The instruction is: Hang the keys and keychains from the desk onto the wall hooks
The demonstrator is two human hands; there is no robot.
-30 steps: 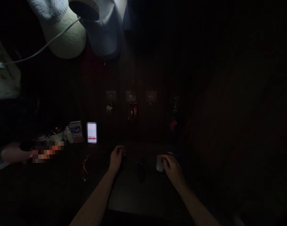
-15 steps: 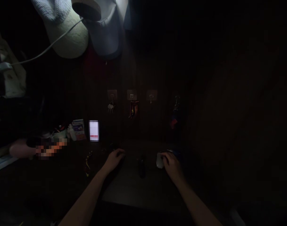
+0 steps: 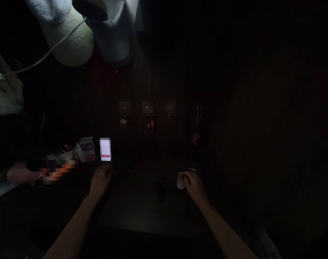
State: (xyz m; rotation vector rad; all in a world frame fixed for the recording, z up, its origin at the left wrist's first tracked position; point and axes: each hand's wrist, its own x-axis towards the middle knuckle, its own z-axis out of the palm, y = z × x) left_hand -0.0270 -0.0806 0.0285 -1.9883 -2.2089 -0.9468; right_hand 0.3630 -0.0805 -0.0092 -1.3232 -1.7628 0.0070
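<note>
In dim light, my left hand (image 3: 100, 180) is over the left part of the dark desk, just below a lit phone screen (image 3: 105, 149). Its fingers curl downward, and what they hold, if anything, is hidden. My right hand (image 3: 195, 186) has its fingers closed at the upper right edge of a pale, rounded object like a computer mouse (image 3: 180, 181). Something bluish (image 3: 198, 172) shows partly behind that hand. Between my hands lies a dark, elongated object (image 3: 160, 189), too dim to name.
Keys (image 3: 123, 121) and small trinkets (image 3: 150, 123) hang from wall hooks. Caps (image 3: 72, 39) hang at upper left, a white cable (image 3: 49, 52) crossing them. A small box (image 3: 87, 148), a white bottle (image 3: 79, 152) and a pinkish object (image 3: 22, 173) stand at left.
My left hand has moved left, toward the phone, and the beaded cord seen there before is now out of sight. My right hand stays at the pale object. The view has shifted slightly.
</note>
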